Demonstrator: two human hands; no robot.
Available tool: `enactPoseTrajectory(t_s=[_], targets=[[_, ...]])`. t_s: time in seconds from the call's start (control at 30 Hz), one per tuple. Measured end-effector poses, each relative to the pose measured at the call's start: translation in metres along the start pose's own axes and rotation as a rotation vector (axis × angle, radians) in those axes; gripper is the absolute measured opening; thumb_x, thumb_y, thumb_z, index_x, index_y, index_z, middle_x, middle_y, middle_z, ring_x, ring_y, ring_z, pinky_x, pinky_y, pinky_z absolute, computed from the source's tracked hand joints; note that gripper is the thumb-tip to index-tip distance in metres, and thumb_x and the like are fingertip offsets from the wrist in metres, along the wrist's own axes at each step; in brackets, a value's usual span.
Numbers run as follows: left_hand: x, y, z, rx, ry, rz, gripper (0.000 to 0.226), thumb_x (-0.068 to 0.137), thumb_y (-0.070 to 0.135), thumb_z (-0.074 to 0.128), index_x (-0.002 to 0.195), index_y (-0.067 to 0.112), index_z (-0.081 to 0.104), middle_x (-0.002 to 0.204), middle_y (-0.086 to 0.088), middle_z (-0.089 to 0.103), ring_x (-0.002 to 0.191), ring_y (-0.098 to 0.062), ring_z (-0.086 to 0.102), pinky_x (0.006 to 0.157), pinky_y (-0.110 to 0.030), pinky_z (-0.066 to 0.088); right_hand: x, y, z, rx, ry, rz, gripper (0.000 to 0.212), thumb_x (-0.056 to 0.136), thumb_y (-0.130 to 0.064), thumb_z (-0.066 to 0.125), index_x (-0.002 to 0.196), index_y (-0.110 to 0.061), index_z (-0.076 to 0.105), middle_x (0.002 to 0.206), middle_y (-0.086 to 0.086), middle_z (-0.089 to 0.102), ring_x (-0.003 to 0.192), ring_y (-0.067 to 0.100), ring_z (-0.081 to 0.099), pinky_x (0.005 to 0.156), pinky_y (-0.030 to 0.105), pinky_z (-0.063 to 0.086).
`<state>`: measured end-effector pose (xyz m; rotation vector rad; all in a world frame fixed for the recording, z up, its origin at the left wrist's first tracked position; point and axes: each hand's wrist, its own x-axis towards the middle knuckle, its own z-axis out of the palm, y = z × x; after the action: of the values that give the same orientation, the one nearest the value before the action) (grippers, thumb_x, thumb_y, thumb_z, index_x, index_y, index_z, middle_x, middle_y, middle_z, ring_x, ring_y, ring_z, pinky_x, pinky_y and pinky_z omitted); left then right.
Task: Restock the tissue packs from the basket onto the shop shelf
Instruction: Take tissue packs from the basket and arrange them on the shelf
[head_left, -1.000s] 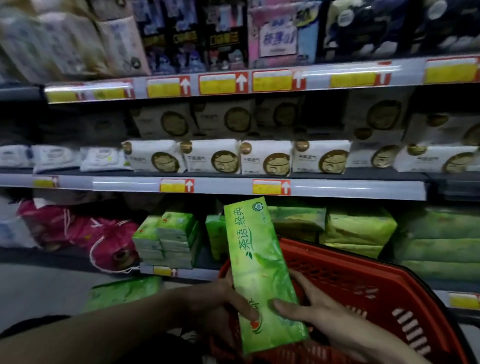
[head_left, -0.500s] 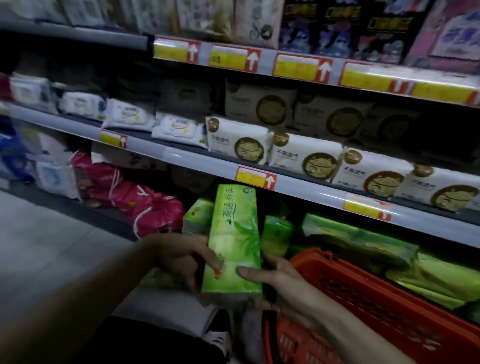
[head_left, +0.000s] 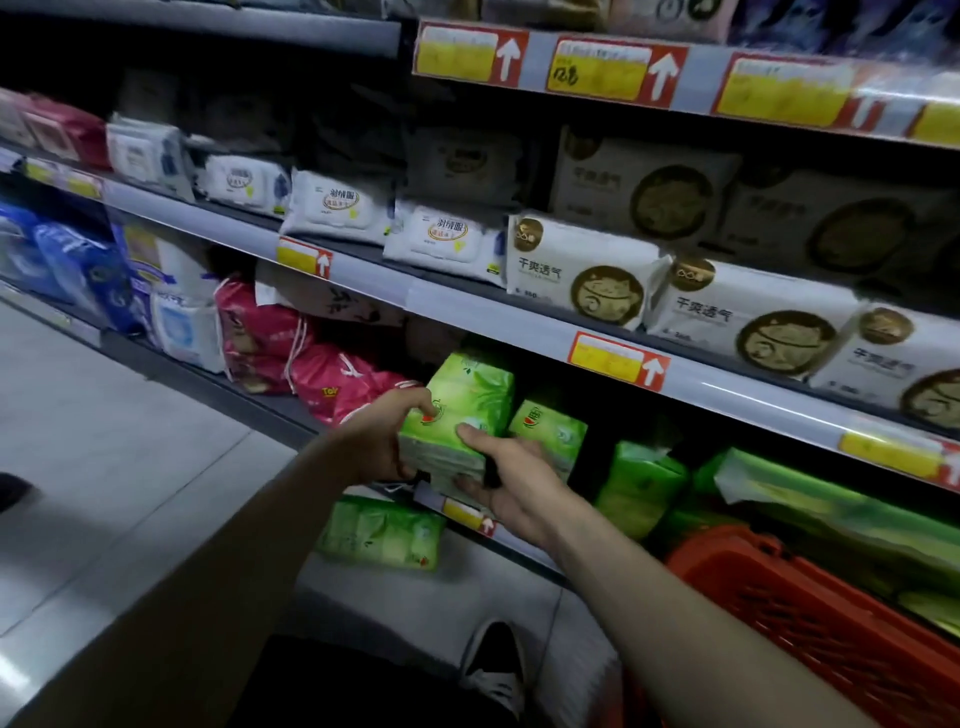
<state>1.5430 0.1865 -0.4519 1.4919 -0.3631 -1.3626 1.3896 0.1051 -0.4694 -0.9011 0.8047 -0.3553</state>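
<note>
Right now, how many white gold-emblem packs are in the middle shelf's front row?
3: the left pack beside the wipes, the middle pack, and the right pack cut by the frame edge. Similar packs behind are shadowed; more may be hidden.

One head-worn wide-angle view, close to the shelf (head_left: 467, 306), faces forward and down. The shelf slants across from 10 o'clock to 3 o'clock; floor (head_left: 104, 467) lies at 8 o'clock, basket (head_left: 779, 597) at 4 o'clock.

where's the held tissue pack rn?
Head view, centre: green tissue pack, gripped by left hand and right hand, at the lower shelf front, between pink bags to its left and another green pack to its right.
</note>
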Motion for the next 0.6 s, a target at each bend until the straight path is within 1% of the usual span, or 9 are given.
enactPoseTrajectory(t_s=[0.07, 0.17, 0.27, 0.3, 0.37, 0.4, 0.43, 0.53, 0.6], targets=[[0.008, -0.012, -0.002, -0.022, 0.140, 0.025, 0.037, 0.074, 0.025, 0.063, 0.105, 0.005, 0.067, 0.078, -0.010, 0.065, 0.059, -0.026, 0.059, 0.043, -0.021, 0.039, 0.013, 0.017, 0.004, 0.030, 0.044, 0.001, 0.040, 0.093, -0.013, 0.078, 0.129, -0.002, 0.067, 0.110, 0.015, 0.080, 0.095, 0.031, 0.079, 0.080, 0.041, 0.065], [0.020, -0.027, -0.003, -0.045, 0.286, 0.066, 0.034, 0.075, 0.020, 0.072, 0.103, 0.001, 0.068, 0.083, -0.014, 0.069, 0.068, -0.029, 0.066, 0.059, -0.030, 0.052, 0.021, 0.036, 0.003, 0.051, 0.106, 0.005, 0.041, 0.091, -0.013, 0.080, 0.128, -0.002, 0.066, 0.110, 0.015, 0.080, 0.084, 0.025, 0.080, 0.068, 0.035, 0.063], [0.023, -0.034, 0.004, 0.004, 0.338, 0.092, 0.007, 0.087, 0.013, 0.069, 0.093, 0.010, 0.068, 0.090, -0.011, 0.069, 0.077, -0.026, 0.066, 0.071, -0.035, 0.056, 0.020, 0.047, -0.005, 0.115, 0.157, 0.000, 0.034, 0.094, -0.010, 0.077, 0.124, 0.001, 0.068, 0.109, 0.017, 0.080, 0.080, 0.023, 0.079, 0.062, 0.029, 0.060], [0.025, -0.036, 0.006, -0.005, 0.336, 0.085, 0.012, 0.083, 0.015, 0.071, 0.093, 0.009, 0.069, 0.092, -0.013, 0.070, 0.080, -0.029, 0.066, 0.071, -0.036, 0.053, 0.021, 0.051, -0.008, 0.129, 0.163, 0.003, 0.035, 0.093, -0.011, 0.078, 0.124, 0.002, 0.069, 0.109, 0.017, 0.080, 0.085, 0.026, 0.079, 0.067, 0.031, 0.062], [0.031, -0.040, 0.005, -0.032, 0.304, 0.041, 0.046, 0.063, 0.025, 0.078, 0.104, 0.006, 0.073, 0.102, -0.021, 0.073, 0.089, -0.033, 0.067, 0.069, -0.037, 0.048, 0.020, 0.056, -0.012, 0.147, 0.159, 0.029, 0.038, 0.092, -0.015, 0.079, 0.123, 0.004, 0.071, 0.109, 0.017, 0.080, 0.092, 0.031, 0.076, 0.083, 0.039, 0.063], [0.033, -0.041, 0.005, -0.028, 0.274, 0.007, 0.061, 0.057, 0.030, 0.079, 0.112, 0.004, 0.072, 0.109, -0.023, 0.074, 0.093, -0.034, 0.067, 0.071, -0.037, 0.048, 0.019, 0.059, -0.013, 0.159, 0.158, 0.059, 0.036, 0.093, -0.017, 0.078, 0.122, 0.003, 0.072, 0.107, 0.016, 0.079, 0.091, 0.031, 0.074, 0.088, 0.042, 0.061], [0.034, -0.042, 0.005, -0.039, 0.248, -0.023, 0.065, 0.059, 0.032, 0.078, 0.117, 0.004, 0.071, 0.113, -0.022, 0.074, 0.095, -0.033, 0.067, 0.074, -0.037, 0.048, 0.018, 0.060, -0.015, 0.172, 0.165, 0.102, 0.035, 0.095, -0.019, 0.076, 0.121, 0.002, 0.072, 0.103, 0.014, 0.076, 0.087, 0.029, 0.071, 0.088, 0.042, 0.060], [0.026, -0.037, 0.008, -0.093, 0.268, -0.109, 0.023, 0.087, 0.023, 0.069, 0.101, 0.005, 0.066, 0.099, -0.014, 0.067, 0.088, -0.025, 0.061, 0.080, -0.034, 0.049, 0.013, 0.059, -0.017, 0.137, 0.142, 0.269, 0.044, 0.101, -0.038, 0.068, 0.123, 0.000, 0.067, 0.102, 0.018, 0.063, 0.083, 0.031, 0.067, 0.062, 0.034, 0.063], [0.022, -0.032, 0.005, -0.115, 0.290, -0.151, 0.016, 0.094, 0.021, 0.063, 0.089, 0.006, 0.061, 0.092, -0.011, 0.059, 0.084, -0.022, 0.056, 0.087, -0.036, 0.051, 0.011, 0.056, -0.017, 0.101, 0.109, 0.343, 0.050, 0.102, -0.049, 0.062, 0.115, -0.001, 0.064, 0.099, 0.019, 0.063, 0.092, 0.035, 0.068, 0.051, 0.029, 0.058]])
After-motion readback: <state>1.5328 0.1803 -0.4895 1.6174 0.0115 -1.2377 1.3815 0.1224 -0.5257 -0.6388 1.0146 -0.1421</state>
